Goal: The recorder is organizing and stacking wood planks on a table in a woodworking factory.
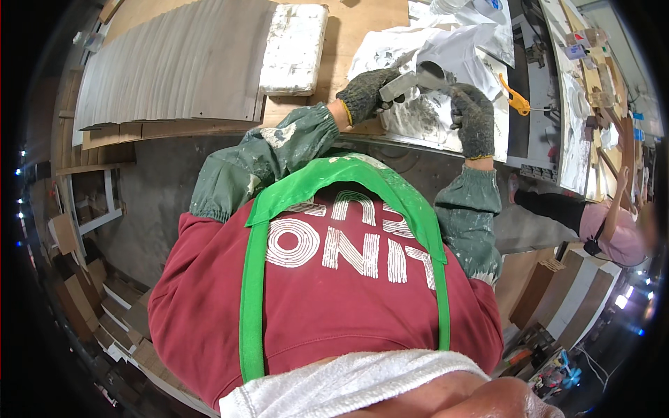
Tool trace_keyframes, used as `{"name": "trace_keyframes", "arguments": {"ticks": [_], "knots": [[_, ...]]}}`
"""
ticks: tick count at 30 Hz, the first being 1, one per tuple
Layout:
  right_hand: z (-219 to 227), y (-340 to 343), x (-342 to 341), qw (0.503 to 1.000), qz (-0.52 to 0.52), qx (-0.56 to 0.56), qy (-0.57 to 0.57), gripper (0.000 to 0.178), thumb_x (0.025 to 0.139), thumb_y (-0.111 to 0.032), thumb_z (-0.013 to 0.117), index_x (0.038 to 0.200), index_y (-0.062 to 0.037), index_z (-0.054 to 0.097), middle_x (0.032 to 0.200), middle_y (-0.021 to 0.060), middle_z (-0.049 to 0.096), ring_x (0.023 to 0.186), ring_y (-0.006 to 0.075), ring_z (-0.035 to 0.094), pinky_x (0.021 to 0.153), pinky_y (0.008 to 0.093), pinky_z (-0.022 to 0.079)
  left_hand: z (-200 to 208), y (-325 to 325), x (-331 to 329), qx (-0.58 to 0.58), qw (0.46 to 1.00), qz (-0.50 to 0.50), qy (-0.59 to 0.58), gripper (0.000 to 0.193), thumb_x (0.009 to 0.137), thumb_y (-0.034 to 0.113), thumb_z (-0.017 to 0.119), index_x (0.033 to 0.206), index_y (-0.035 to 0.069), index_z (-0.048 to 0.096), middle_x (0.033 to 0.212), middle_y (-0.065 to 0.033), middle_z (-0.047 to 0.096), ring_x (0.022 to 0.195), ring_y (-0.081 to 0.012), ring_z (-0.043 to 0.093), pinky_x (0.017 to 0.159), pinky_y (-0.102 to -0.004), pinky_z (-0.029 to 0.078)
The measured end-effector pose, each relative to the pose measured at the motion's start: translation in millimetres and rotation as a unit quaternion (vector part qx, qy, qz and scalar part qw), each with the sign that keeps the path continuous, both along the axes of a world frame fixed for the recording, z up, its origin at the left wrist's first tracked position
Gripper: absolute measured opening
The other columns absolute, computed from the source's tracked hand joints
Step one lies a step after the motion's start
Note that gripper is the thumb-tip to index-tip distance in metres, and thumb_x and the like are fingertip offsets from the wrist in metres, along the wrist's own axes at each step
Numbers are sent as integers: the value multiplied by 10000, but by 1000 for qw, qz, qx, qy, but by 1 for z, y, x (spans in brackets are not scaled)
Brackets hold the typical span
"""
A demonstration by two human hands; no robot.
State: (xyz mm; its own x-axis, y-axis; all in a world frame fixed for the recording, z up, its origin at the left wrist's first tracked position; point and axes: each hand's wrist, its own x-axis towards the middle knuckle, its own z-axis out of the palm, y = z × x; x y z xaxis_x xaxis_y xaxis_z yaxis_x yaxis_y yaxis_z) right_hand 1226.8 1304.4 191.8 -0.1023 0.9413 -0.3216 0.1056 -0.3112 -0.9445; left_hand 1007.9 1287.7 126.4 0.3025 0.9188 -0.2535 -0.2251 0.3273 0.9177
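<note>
My left hand (367, 95), in a dark knitted glove, is closed on a pale grey, flat, straight-edged piece like a scraper blade (398, 87). My right hand (474, 120), gloved the same way, is curled closed at the right of a grey, smeared blade-like piece (433, 78). The two pieces meet or overlap between my hands; I cannot tell which. What my right fingers grip is mostly hidden. Beneath lies a white sheet (418, 124) stained with dark grey smears. Crumpled white plastic (463, 52) sits just beyond my hands.
At left on the table lies a long row of overlapping grey panels (174, 66), beside a white smeared block (294, 49). An orange-handled tool (516, 99) lies right of my right hand. Another person in a pink top (606, 226) is at the far right, near stacked boards (568, 289).
</note>
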Motion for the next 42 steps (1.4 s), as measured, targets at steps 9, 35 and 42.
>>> {"name": "trace_keyframes", "arguments": {"ticks": [9,35,42], "knots": [[11,-2,-7,999,32,17,10,115,813,-139,627,890,-56,645,648,-24,546,504,40,463,414,171,364,4,2,-7,67,991,-13,119,254,826,122,534,1071,62,570,812,-63,619,628,-102,545,474,-210,428],[2,-7,-23,997,10,-56,57,154,789,-126,646,905,-27,633,616,-6,538,460,49,459,382,180,354,3,-1,-17,83,981,-38,174,417,709,67,625,1117,41,542,962,-162,610,893,-312,590,767,-349,477],[3,-2,-19,999,-31,-22,23,126,809,-124,623,902,-39,620,605,-29,497,441,36,403,380,168,316,10,-2,-15,264,913,-25,310,410,695,38,630,1097,57,550,968,-153,607,854,-289,592,736,-347,480]]}}
